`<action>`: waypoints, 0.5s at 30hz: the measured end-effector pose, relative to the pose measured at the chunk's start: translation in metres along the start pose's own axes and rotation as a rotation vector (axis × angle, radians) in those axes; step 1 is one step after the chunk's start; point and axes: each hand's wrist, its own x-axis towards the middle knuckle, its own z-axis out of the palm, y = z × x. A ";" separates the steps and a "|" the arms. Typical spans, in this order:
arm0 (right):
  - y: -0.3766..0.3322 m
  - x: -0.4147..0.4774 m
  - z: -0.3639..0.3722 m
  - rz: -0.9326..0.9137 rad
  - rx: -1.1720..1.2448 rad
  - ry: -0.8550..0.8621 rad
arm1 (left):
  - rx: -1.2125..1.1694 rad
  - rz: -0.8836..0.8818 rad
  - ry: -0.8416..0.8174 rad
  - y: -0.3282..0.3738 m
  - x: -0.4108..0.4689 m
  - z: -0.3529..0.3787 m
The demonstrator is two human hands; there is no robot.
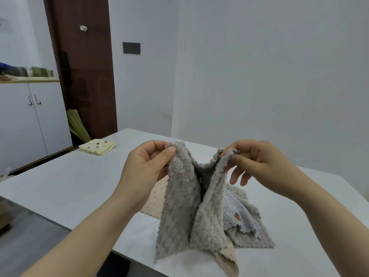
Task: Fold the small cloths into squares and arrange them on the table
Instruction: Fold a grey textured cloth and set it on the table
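Grey fluffy microfibre cloth (183, 196) hangs over the pale grey tabletop (79, 176), its lower edge down beside a heap of unfolded cloths (237, 212). The left hand (147, 162) pinches one top corner between thumb and fingers (169, 150). The right hand (257, 158) pinches the other, spare fingers loose, probably to let the cloth drop open for a first fold. A folded cream spotted cloth (97, 146) lies well apart at the far left, seemingly finished.
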 end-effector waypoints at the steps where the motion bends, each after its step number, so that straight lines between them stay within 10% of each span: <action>1: -0.002 0.000 0.001 -0.022 -0.020 0.020 | 0.007 0.000 -0.006 0.000 0.000 0.001; 9: -0.019 0.001 -0.003 -0.242 -0.062 0.349 | -0.029 0.051 -0.038 0.019 0.004 0.007; 15: -0.023 0.005 -0.001 -0.387 0.086 0.187 | 0.013 0.017 -0.086 0.021 -0.002 0.019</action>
